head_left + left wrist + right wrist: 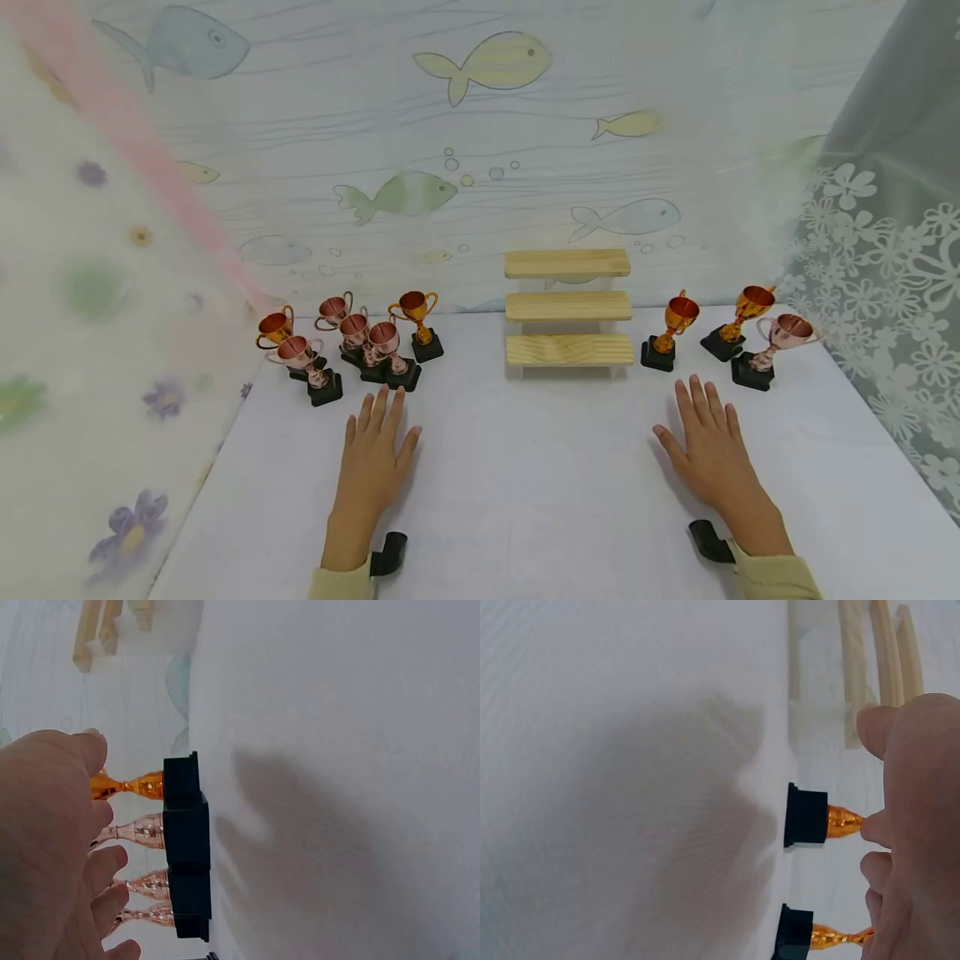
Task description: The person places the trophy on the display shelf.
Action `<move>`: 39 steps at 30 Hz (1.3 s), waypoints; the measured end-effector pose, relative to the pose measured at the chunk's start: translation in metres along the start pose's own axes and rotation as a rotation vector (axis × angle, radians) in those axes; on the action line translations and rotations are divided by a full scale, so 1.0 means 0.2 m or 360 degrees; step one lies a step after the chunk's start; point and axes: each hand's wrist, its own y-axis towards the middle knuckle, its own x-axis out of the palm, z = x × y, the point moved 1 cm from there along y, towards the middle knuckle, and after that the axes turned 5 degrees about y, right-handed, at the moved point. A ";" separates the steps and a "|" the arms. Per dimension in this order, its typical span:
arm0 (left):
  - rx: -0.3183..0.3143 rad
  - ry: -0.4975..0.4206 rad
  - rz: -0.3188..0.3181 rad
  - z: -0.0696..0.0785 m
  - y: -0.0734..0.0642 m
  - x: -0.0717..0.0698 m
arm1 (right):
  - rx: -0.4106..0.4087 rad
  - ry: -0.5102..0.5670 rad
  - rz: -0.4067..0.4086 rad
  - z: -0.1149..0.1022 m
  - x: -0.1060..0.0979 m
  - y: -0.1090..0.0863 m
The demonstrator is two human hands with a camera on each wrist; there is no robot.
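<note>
My left hand (371,467), palm down with fingers extended, hovers over the white table just in front of a cluster of small trophies. That cluster mixes rose-coloured cups, such as a front rose trophy (303,362), with gold ones, among them a gold trophy (420,321) at its right end. Across the table my right hand (708,454) is likewise spread flat, holding nothing. Near its fingertips are two gold trophies, one upright gold trophy (670,329) and one leaning in view (742,321), plus a rose trophy (776,346). All have black bases. Both wrist views show shadows beneath the hands.
A three-step wooden stand (570,352) with pale supports is at the table's back, between the two trophy groups. Behind it hangs a fish-patterned curtain (480,125). Flowered cloth (97,375) borders the left side, and sheer floral lace (892,317) the right.
</note>
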 end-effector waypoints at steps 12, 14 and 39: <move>0.0107 -0.0940 0.0091 0.17 0.06 -0.02 | -0.0046 0.0555 -0.0023 -0.05 -0.10 0.02; 0.0099 -0.1151 0.0073 0.21 0.08 -0.01 | -0.0034 0.0628 0.0005 -0.06 -0.12 0.04; -0.0792 -0.2515 -0.0402 0.51 0.52 0.25 | 0.0044 0.1124 0.0584 -0.03 -0.13 0.51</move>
